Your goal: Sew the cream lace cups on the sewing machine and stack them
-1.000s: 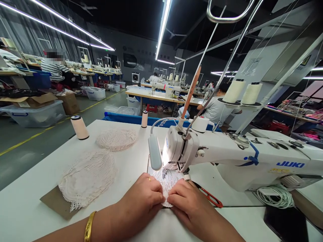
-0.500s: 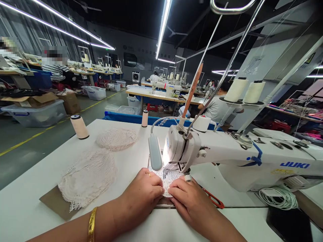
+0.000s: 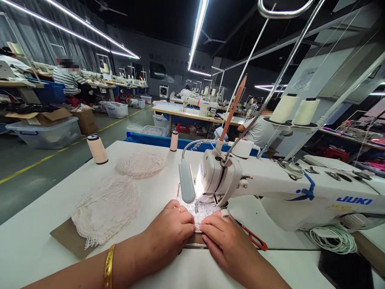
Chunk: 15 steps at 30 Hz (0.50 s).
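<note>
Head view: my left hand (image 3: 170, 226) and right hand (image 3: 228, 237) face each other at the near part of a white lace piece (image 3: 198, 220). Both are mostly closed, fingers curled and bunched, with the fingertips pinching the lace just a narrow gap apart. The undersides of the grips are hidden from me.

Lace piece lies at the front of the white sewing machine (image 3: 270, 178), its far part running beneath the machine head. The grey lamp (image 3: 187, 182) hangs over its left side, lit area bright.

On the white worktop (image 3: 39, 241), left of my hands: near lace stack (image 3: 106, 210), partly over a brown sheet (image 3: 67, 240); far lace stack (image 3: 140, 164) just behind it. Beyond these stand a large thread cone (image 3: 97, 150) at the left edge and a small thread spool (image 3: 173, 141) near the back edge.

Right of my right hand: orange-handled tool (image 3: 257, 240), close by; coiled pale cable (image 3: 333, 239), well apart. A pencil (image 3: 234, 106) stands tilted at the machine head
</note>
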Each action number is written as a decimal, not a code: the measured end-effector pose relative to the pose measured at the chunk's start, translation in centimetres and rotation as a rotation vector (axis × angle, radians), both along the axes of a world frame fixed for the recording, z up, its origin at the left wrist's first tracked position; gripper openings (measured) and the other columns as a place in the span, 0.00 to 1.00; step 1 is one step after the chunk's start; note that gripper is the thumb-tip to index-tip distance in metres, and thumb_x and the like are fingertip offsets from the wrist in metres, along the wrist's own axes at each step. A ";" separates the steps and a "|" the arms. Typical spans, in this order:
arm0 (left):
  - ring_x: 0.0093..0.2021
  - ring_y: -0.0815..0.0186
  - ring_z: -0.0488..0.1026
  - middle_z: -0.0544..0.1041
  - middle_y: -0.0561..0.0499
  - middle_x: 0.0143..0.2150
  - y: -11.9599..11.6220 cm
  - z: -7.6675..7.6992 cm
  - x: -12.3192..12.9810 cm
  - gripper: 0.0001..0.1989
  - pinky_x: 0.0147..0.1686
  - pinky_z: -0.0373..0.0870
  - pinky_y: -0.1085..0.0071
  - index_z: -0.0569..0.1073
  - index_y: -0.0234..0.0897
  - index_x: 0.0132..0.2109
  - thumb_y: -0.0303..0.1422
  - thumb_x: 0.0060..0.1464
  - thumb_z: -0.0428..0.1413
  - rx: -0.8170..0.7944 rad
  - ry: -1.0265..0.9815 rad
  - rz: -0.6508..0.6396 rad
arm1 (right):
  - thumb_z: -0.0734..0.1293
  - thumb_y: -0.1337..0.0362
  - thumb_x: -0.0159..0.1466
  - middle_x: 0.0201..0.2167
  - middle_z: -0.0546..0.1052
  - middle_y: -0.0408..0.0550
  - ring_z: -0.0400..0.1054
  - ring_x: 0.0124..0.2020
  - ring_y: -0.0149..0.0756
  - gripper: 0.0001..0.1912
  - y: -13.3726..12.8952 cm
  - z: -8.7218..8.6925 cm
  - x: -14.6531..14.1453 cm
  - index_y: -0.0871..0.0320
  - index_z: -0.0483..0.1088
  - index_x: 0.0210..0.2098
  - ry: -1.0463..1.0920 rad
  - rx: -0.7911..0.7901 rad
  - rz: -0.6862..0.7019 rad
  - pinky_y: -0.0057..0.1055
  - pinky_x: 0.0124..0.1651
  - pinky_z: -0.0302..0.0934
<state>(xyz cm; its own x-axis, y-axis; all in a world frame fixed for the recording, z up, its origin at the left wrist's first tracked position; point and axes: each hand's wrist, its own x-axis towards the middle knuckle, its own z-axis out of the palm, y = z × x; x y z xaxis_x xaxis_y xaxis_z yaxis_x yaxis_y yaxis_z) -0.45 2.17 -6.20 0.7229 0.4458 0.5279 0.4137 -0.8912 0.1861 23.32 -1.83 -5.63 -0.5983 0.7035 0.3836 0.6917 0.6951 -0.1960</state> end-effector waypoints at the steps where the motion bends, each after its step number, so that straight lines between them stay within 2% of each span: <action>1: 0.38 0.59 0.76 0.83 0.52 0.38 0.1 0.0 0.0 0.11 0.43 0.59 0.60 0.79 0.40 0.42 0.19 0.63 0.56 -0.004 0.007 0.006 | 0.63 0.74 0.74 0.40 0.80 0.47 0.72 0.38 0.43 0.11 0.0 0.0 0.0 0.53 0.74 0.46 -0.002 -0.001 -0.008 0.41 0.41 0.66; 6: 0.38 0.60 0.76 0.83 0.51 0.38 0.8 0.1 -0.1 0.11 0.42 0.62 0.61 0.80 0.39 0.40 0.20 0.64 0.56 -0.005 0.041 0.026 | 0.62 0.75 0.73 0.40 0.81 0.47 0.71 0.37 0.44 0.13 0.3 -0.3 -0.1 0.53 0.74 0.48 -0.004 0.006 -0.040 0.40 0.39 0.66; 15: 0.37 0.61 0.76 0.82 0.51 0.36 1.9 0.5 0.4 0.15 0.42 0.64 0.61 0.77 0.38 0.34 0.20 0.68 0.52 0.041 0.077 0.098 | 0.61 0.74 0.74 0.43 0.80 0.49 0.73 0.40 0.45 0.12 1.2 -0.4 -0.2 0.53 0.74 0.47 -0.028 -0.052 -0.094 0.40 0.39 0.68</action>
<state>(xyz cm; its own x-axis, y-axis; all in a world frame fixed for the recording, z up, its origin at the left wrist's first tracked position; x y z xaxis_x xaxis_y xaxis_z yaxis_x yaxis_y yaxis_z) 0.00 4.04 -5.71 0.7158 0.4956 0.4920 0.5109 -0.8519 0.1150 23.11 -0.68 -5.99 -0.5387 0.7754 0.3295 0.7589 0.6164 -0.2100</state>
